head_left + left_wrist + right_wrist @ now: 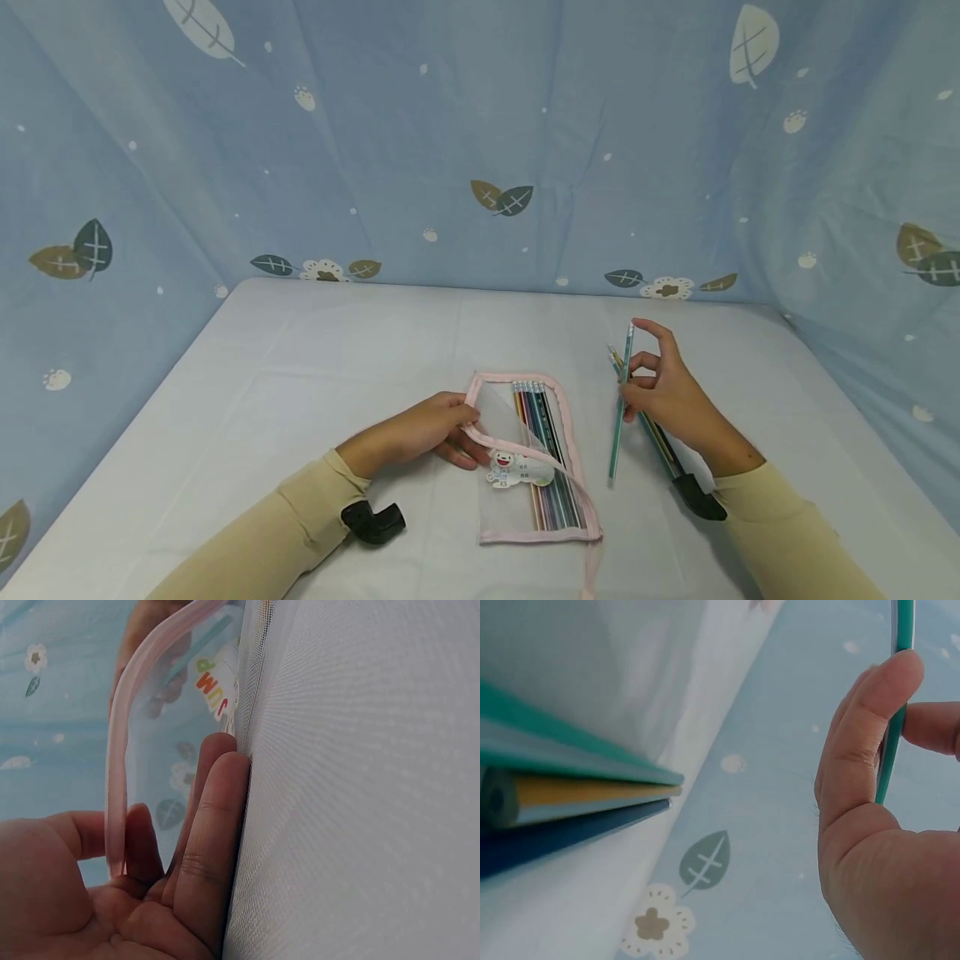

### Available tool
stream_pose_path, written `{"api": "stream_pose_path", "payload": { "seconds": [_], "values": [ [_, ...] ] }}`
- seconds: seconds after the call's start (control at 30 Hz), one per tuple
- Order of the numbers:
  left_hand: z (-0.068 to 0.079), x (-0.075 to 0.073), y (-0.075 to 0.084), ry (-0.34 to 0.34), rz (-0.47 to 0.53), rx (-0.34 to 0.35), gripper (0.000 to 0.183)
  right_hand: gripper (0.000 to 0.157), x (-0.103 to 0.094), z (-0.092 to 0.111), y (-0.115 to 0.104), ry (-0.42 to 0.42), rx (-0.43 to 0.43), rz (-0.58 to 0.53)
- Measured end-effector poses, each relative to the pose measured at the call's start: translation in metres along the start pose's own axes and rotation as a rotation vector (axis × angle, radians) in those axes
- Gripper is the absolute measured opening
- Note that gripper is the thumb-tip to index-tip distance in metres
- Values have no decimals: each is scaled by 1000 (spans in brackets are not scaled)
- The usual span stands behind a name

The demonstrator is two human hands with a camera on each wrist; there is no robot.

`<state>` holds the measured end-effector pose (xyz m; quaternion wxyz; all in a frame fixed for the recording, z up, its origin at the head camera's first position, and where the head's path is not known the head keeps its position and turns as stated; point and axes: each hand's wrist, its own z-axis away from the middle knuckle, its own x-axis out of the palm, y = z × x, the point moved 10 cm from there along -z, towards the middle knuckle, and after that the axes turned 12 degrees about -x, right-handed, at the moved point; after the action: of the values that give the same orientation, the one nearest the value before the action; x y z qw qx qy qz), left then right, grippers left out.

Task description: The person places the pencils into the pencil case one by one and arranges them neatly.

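A see-through pencil pouch [495, 512] with pink trim lies mid-table, with several pencils [551, 425] side by side in its right half. My left hand [442, 427] pinches the pouch's pink edge [116, 765] between thumb and finger, lifting its flap. Its other fingers extend along the tabletop below. To the right, my right hand [667, 387] holds one green pencil [617, 446] upright, a fingertip at its upper end and the thumb lower down. Under that hand lie several loose pencils [660, 437]; green, yellow and dark blue pencils [585, 799] show in the right wrist view.
A white cloth covers the table [337, 350]. Blue curtains [420, 133] with leaf prints hang behind and at both sides. A cartoon tag [517, 469] lies on the pouch, and a pink strap [591, 567] trails toward me. Black wrist mounts [372, 522] sit at both cuffs.
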<state>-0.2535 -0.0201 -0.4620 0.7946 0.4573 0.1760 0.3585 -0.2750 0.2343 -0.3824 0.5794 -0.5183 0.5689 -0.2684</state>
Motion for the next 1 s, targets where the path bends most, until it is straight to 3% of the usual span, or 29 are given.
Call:
{"api": "stream_pose_path", "payload": {
  "seconds": [0.27,1.0],
  "values": [
    [0,-1,2,11,24,2,29,90,8,-3,-6,-18,10,15],
    [0,-1,0,6,20,6,27,86,56,-11,-2,-198,68,35]
  ]
}}
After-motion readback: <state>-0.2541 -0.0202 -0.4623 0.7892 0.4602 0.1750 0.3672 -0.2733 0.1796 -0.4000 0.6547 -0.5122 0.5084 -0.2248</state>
